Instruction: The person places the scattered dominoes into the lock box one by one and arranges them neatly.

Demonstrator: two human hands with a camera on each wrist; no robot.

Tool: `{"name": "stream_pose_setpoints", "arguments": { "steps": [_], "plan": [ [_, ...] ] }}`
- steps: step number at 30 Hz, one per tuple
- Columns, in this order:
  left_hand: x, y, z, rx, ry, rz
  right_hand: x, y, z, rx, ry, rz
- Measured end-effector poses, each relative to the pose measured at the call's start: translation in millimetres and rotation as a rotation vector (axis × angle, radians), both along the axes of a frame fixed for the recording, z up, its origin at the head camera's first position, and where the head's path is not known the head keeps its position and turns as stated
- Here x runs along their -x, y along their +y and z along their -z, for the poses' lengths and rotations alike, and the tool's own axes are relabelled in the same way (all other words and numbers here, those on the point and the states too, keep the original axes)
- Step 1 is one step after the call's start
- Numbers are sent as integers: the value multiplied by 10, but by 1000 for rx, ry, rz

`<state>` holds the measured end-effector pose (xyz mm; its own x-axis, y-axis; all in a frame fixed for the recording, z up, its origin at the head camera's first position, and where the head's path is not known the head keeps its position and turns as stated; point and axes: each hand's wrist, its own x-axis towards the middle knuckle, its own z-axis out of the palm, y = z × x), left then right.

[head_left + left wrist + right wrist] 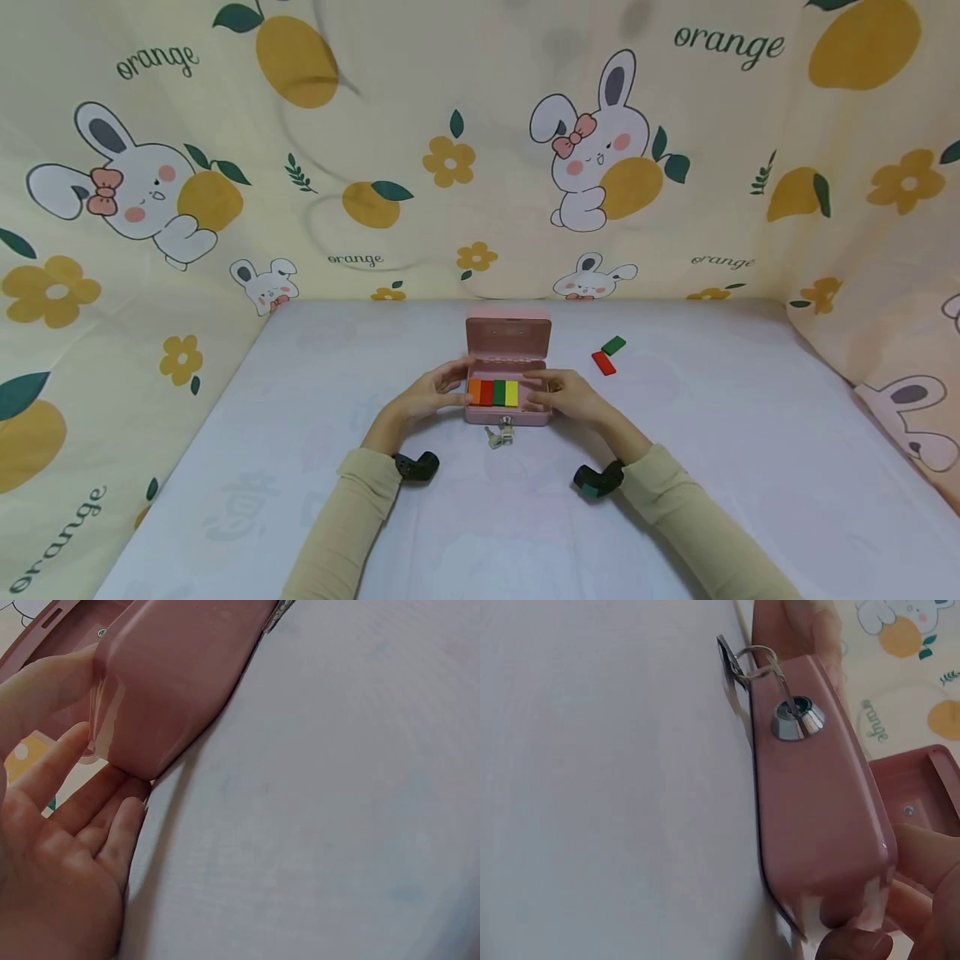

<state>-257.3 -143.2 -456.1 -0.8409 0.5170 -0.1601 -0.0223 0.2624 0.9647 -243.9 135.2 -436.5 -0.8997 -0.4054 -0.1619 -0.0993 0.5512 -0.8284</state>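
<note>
A pink metal box [534, 419] stands on the table with its lid [508, 337] raised. Inside, at the left, orange, red [487, 392], green and yellow blocks lie side by side. My left hand [427, 396] holds the box's left side; in the left wrist view the hand [67, 825] has its thumb at the rim and fingers along the end wall. On the right side, my right hand [576, 397] grips the box, its fingers partly over the inside. In the right wrist view the right hand [922, 900] wraps the near corner, below the keyed lock [798, 718].
A green block [613, 345] and a red block [603, 363] lie on the white tabletop [712, 400] to the right of the box. Keys [495, 437] hang at its front. A printed cloth [480, 100] rises behind and at both sides.
</note>
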Motion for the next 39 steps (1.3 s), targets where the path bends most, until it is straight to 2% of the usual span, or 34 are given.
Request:
{"name": "stream_pose_setpoints", "arguments": {
  "steps": [9,16,23,32,39],
  "plan": [
    [-14,10,-17,4,4,4,-13,128,-46,4,1,13],
    [-7,10,-3,8,16,7,-24,235,-85,-10,39,20],
    [-7,13,-9,3,-1,-4,-41,349,-151,-19,49,32],
    [-5,9,-17,8,5,-1,-23,471,-190,-15,52,-7],
    [5,7,1,9,19,12,-14,545,-214,-23,43,0]
  ]
}}
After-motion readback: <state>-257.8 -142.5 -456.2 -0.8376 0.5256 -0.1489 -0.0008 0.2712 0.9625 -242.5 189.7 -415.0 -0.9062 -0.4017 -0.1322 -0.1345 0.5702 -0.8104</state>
